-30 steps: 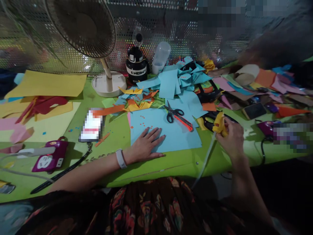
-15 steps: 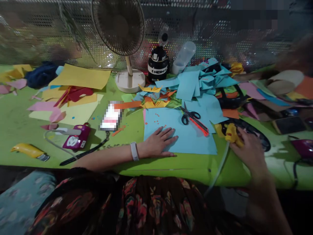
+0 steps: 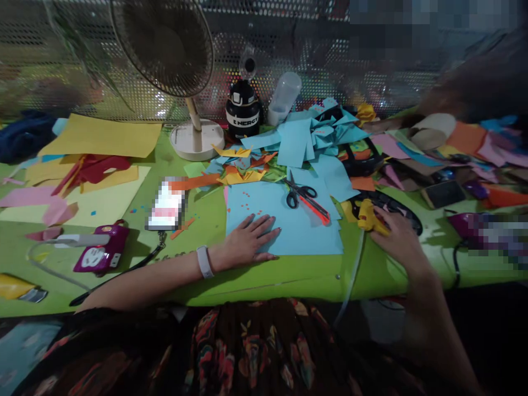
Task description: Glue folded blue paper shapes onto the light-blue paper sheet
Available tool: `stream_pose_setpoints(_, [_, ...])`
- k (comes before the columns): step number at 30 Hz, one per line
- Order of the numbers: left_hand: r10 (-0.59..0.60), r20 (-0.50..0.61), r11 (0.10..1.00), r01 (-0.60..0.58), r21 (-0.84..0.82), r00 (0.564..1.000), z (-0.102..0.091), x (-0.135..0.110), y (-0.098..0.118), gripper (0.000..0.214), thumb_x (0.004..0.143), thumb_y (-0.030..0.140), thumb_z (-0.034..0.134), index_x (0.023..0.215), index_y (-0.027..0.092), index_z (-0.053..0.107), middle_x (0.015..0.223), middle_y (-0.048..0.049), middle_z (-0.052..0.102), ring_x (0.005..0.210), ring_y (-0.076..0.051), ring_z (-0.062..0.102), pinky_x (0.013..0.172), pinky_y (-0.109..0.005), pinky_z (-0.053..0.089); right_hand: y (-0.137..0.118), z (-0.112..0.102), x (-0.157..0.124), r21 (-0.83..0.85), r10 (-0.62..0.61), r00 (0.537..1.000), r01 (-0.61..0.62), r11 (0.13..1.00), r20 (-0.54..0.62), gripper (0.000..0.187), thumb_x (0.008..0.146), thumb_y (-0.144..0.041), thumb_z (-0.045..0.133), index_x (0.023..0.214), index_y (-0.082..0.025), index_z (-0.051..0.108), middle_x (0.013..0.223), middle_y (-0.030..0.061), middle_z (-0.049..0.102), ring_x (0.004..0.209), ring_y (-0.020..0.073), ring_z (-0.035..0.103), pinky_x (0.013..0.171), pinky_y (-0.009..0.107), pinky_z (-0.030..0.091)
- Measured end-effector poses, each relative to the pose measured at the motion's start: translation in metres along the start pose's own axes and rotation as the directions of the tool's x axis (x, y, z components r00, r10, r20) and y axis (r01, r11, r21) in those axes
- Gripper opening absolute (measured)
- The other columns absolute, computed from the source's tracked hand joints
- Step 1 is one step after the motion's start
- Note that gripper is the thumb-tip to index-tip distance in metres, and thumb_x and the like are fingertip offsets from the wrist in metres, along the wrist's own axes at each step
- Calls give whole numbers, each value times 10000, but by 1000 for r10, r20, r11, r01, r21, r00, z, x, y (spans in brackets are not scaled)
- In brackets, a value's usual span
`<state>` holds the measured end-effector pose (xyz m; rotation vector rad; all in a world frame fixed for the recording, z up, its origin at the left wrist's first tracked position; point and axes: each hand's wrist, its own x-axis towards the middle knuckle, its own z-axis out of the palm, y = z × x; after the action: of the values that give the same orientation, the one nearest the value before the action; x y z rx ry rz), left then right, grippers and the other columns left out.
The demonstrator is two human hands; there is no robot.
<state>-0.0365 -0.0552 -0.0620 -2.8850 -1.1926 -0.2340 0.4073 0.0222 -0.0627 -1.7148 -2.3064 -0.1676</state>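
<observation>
My left hand (image 3: 249, 237) lies flat on a stack of light blue paper sheets (image 3: 307, 234), fingers spread and holding nothing. Black-handled scissors (image 3: 297, 191) and a red cutter knife (image 3: 315, 209) rest on the same sheets, beyond my fingers. At the right, my right hand (image 3: 396, 234) is closed around a yellow gun-shaped tool (image 3: 367, 215) with a pale cord (image 3: 353, 275) running down over the table edge. A black oval tray (image 3: 406, 212) sits just behind that hand. Small orange bits dot the blue paper.
A fan (image 3: 197, 137), a black bottle (image 3: 243, 113) and a clear container (image 3: 284, 93) line the mesh wall. Blue paper scraps (image 3: 295, 143) are heaped behind the sheets. To the left lie a phone (image 3: 165, 206), a purple device (image 3: 101, 250) and a yellow cutter (image 3: 18, 287).
The view has turned to the right, so the whole table appears shifted left. Both hands stay where they were, the left on the paper and the right on the yellow tool.
</observation>
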Motion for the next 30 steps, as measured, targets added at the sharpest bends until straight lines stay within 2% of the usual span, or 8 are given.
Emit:
stream_pose_setpoints(9, [-41, 16, 999, 40, 26, 999, 1, -3, 7, 681, 961, 620, 327, 1488, 195, 402, 1562, -145, 366, 1443, -307, 338, 1166, -492, 264, -11, -2, -3, -30, 89, 995, -91, 995, -54, 682, 767, -321, 545, 1422, -169, 432, 1102, 132, 651, 1083, 313, 573, 1025, 438, 430])
stream_pose_setpoints(18, [-30, -30, 1000, 30, 5, 999, 6, -5, 9, 656, 960, 585, 387, 1455, 158, 443, 1522, -186, 417, 1416, -324, 382, 1141, -488, 317, -10, -3, -2, -8, 27, 1000, -28, 1000, -13, 618, 764, -273, 522, 1371, -160, 486, 1122, 158, 654, 1129, 311, 577, 1022, 447, 436])
stream_pose_setpoints(20, [-25, -21, 1000, 25, 6, 999, 4, -5, 8, 671, 958, 599, 374, 1460, 158, 438, 1525, -185, 413, 1413, -325, 388, 1140, -487, 320, -6, -10, -2, -3, 1, 1000, -1, 1000, 30, 618, 754, -293, 533, 1359, -165, 500, 1156, 165, 652, 1140, 326, 573, 1023, 470, 433])
stream_pose_setpoints(22, [-21, -11, 1000, 21, -2, 1000, 2, -5, 8, 710, 943, 636, 366, 1469, 163, 426, 1528, -184, 408, 1414, -325, 387, 1141, -484, 322, -8, -22, 3, 18, -45, 999, 45, 999, 14, 588, 772, -345, 545, 1330, -159, 536, 1198, 175, 641, 1156, 335, 565, 1026, 482, 428])
stream_pose_setpoints(24, [-21, -5, 1000, 21, -5, 1000, 0, -5, 8, 748, 925, 672, 355, 1475, 168, 417, 1529, -183, 407, 1417, -326, 381, 1144, -480, 322, -22, -36, 16, 63, -84, 993, 90, 994, -85, 515, 833, -394, 536, 1295, -172, 577, 1214, 160, 639, 1161, 312, 566, 1036, 460, 424])
stream_pose_setpoints(26, [-22, -3, 1000, 22, 2, 1000, -2, -5, 9, 768, 918, 690, 343, 1477, 169, 410, 1527, -188, 408, 1418, -330, 379, 1144, -484, 321, -49, -47, 39, 114, -136, 976, 157, 981, -170, 418, 908, -386, 500, 1262, -195, 613, 1178, 129, 662, 1121, 268, 587, 1020, 415, 439])
stream_pose_setpoints(27, [-22, -2, 1000, 22, 5, 1000, -2, -5, 9, 779, 913, 698, 341, 1478, 166, 406, 1525, -192, 408, 1418, -332, 379, 1144, -487, 320, -67, -50, 54, 123, -196, 963, 220, 968, -183, 393, 934, -370, 479, 1247, -186, 628, 1137, 126, 680, 1082, 263, 600, 1001, 411, 446])
stream_pose_setpoints(30, [-13, -4, 1000, 13, 3, 1000, -1, -5, 8, 806, 900, 716, 342, 1475, 154, 407, 1521, -203, 409, 1418, -335, 378, 1146, -490, 315, -130, -44, 106, 115, -443, 893, 450, 886, -85, 376, 965, -318, 455, 1247, -161, 648, 1045, 130, 695, 998, 267, 605, 915, 409, 463])
